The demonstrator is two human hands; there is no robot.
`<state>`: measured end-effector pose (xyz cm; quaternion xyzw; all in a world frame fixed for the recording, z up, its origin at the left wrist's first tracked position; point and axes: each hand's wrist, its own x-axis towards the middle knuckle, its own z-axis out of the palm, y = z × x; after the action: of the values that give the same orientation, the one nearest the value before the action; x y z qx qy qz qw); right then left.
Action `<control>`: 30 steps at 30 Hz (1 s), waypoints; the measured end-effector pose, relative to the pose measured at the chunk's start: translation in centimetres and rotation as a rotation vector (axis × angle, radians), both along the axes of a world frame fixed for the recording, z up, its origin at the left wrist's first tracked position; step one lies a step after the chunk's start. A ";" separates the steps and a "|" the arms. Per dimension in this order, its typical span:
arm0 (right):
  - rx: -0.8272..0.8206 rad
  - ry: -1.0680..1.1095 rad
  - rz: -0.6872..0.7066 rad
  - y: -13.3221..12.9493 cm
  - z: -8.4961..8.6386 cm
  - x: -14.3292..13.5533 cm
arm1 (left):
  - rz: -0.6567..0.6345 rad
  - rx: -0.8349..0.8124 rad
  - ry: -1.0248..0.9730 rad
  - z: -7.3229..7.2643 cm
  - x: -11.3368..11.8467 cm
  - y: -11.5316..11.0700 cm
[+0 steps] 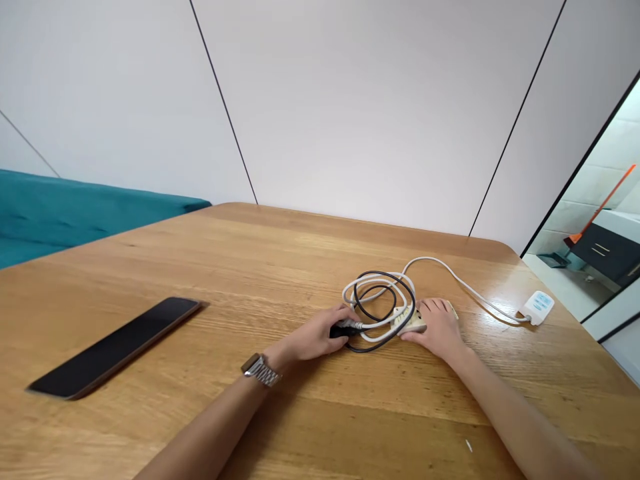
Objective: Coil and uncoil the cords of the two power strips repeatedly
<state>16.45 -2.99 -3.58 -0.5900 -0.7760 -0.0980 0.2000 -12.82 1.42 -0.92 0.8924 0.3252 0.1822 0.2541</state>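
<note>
My left hand [323, 332], with a metal-band watch [261, 369] on its wrist, has its fingers closed around a black plug [345, 329]. A white cable end sits right beside that plug, partly under the fingers. My right hand [440, 328] grips a cream power strip [414, 321] from above, thumb on the near side and fingers over the top. Much of the strip is covered by the hand. Between the two hands, a black cable [379, 345] and a white cable [373, 280] lie in loose overlapping loops, partly over the strip.
The white cable runs right to a white adapter [539, 307] on the wooden table [280, 260]. A long dark flat panel [120, 347] lies at the left. Beyond are a teal sofa [90, 207], a pale wall [360, 107] and, at right, an orange-handled broom [603, 203].
</note>
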 end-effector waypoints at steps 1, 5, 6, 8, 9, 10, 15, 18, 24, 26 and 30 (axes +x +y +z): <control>0.010 -0.007 -0.034 -1.0 -0.1 0.3 | -0.024 -0.007 -0.002 0.1 0.6 -0.3; 0.000 -0.033 -0.140 -4.1 0.0 0.6 | -0.061 -0.005 -0.042 0.2 1.9 -1.8; -0.012 -0.045 -0.167 -4.6 0.1 0.5 | -0.046 -0.009 -0.056 0.1 1.9 -2.1; -0.031 -0.073 -0.220 -5.2 0.4 0.2 | -0.012 -0.051 -0.084 0.0 1.4 -2.4; -0.035 -0.085 -0.241 -5.4 0.6 0.0 | -0.004 -0.087 -0.106 0.0 1.0 -2.5; -0.039 -0.094 -0.257 -5.5 0.7 -0.2 | -0.003 -0.122 -0.126 -0.1 0.5 -2.5; -0.090 -0.110 -0.257 -5.3 1.0 -0.5 | 0.048 -0.142 -0.055 -0.1 -0.6 -2.1; -0.099 -0.087 -0.221 -5.1 0.9 -0.3 | 0.037 -0.115 -0.013 0.0 -0.7 -2.2; -0.053 -0.026 -0.185 -5.1 0.6 0.0 | -0.072 -0.097 0.051 0.2 -1.0 -2.6; -0.028 0.007 -0.199 -5.1 0.5 0.1 | -0.043 -0.060 0.062 0.3 -0.8 -2.7; 0.009 0.068 -0.205 -5.1 0.5 0.1 | 0.006 -0.022 0.069 0.4 -0.4 -2.9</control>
<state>16.59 -8.11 -3.08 -0.6684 -0.7039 -0.1013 0.2178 -13.18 -1.47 -0.55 0.8945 0.3383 0.1485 0.2519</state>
